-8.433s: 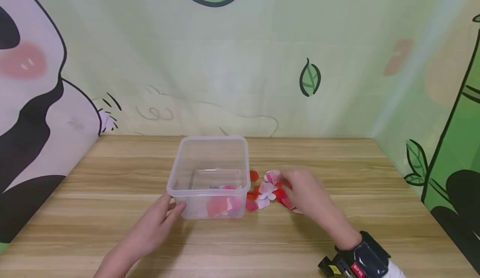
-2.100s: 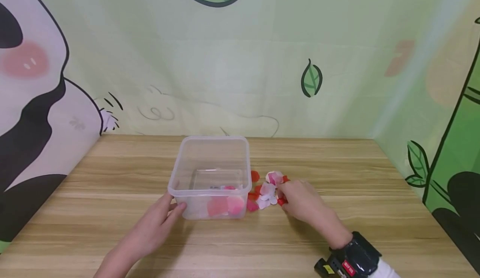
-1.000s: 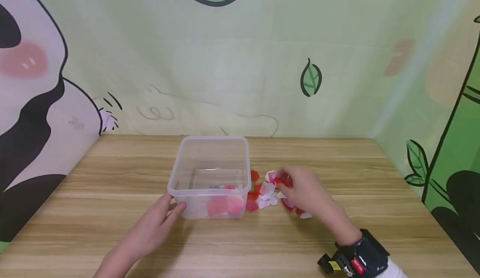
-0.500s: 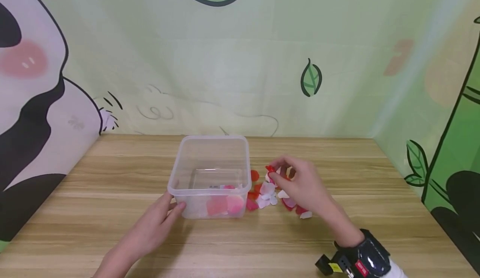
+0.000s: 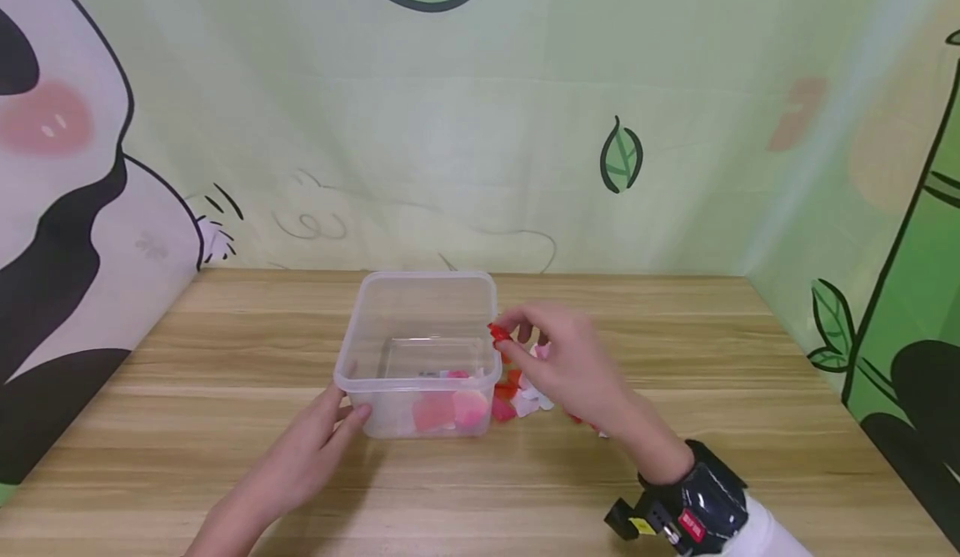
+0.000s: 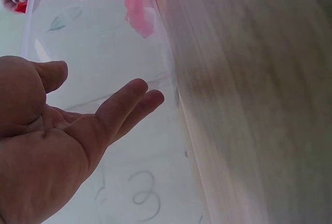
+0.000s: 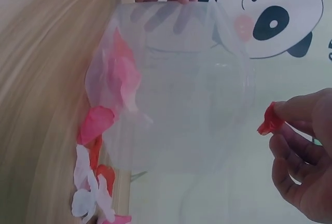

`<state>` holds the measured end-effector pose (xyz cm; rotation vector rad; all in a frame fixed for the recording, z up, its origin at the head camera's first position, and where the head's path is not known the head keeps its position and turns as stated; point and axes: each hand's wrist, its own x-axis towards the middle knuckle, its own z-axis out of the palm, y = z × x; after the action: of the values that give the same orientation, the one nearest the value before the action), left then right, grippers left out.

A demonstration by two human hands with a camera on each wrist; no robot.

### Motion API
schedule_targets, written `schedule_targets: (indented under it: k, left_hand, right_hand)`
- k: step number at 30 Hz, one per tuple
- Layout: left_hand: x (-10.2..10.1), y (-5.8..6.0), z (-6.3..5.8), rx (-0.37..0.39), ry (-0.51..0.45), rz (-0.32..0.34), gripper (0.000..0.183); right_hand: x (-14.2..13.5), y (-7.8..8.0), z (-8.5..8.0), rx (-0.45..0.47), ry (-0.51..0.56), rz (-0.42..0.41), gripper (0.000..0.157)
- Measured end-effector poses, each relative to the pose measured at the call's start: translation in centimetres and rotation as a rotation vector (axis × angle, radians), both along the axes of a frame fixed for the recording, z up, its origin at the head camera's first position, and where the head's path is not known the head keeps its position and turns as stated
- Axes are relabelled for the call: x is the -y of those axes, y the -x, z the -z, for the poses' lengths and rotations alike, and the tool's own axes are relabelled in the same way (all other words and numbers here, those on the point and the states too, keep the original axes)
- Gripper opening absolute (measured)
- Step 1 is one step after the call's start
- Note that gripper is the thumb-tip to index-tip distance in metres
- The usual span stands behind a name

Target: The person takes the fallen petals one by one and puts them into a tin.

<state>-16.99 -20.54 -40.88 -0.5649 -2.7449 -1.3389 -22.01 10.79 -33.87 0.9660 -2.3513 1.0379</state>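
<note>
Thumb and forefinger of the right hand (image 5: 566, 361) pinch a small, crumpled red petal (image 5: 498, 334); the remaining fingers are loosely bent and partly hidden in the head view. There, the petal overlaps the right rim of a translucent, box-shaped plastic container (image 5: 420, 386) at frame centre; the right wrist view shows a gap between petal and container.

The left hand (image 5: 309, 447), left of frame centre, rests against the container's near left corner, thumb apart, fingers nearly straight. Its fingers behind the left wall are hard to see from the head, but show at the top of the right wrist view.

Pink and coral petals (image 5: 433, 413) lie in the container's lower right; the cloudy wall blurs their outlines and number. Loose red, pink and white petals (image 5: 534, 394) lie on the light wood-grain table (image 5: 450, 499), right of the container, partly covered by the right hand.

At lower right, the bottom edge crops a white sleeve (image 5: 768, 536). At left, the frame cuts off a printed black-and-white panda (image 5: 56, 223).
</note>
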Motion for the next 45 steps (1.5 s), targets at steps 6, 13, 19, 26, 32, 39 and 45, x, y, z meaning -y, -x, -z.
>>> schedule_targets:
  k: [6, 13, 19, 26, 32, 39, 45]
  left_hand:
    - [0.0, 0.0, 0.0, 0.002, -0.009, 0.002, 0.056]
    - [0.0, 0.0, 0.1, -0.001, -0.007, 0.000, 0.055]
    - [0.0, -0.1, 0.1, -0.002, -0.017, 0.004, 0.053]
    - [0.1, 0.0, 0.1, -0.006, -0.012, 0.004, 0.054]
    - [0.1, 0.1, 0.2, -0.006, -0.015, 0.007, 0.055]
    - [0.1, 0.0, 0.1, -0.002, -0.012, 0.003, 0.056]
    - [0.1, 0.0, 0.1, -0.003, -0.003, 0.000, 0.057]
  right_hand:
    - [1.2, 0.0, 0.0, -0.033, -0.057, -0.049, 0.022]
    - [1.4, -0.1, 0.1, -0.040, -0.058, -0.052, 0.028]
    - [0.8, 0.0, 0.3, -0.033, -0.066, -0.003, 0.029]
    - [-0.6, 0.3, 0.7, 0.014, -0.079, 0.084, 0.028]
    - [-1.8, 0.7, 1.2, 0.067, -0.138, 0.182, 0.026]
    - [-2.8, 1.1, 1.9, 0.192, -0.268, 0.294, 0.016]
    - [-4.0, 1.4, 3.1, 0.274, -0.421, 0.350, 0.016]
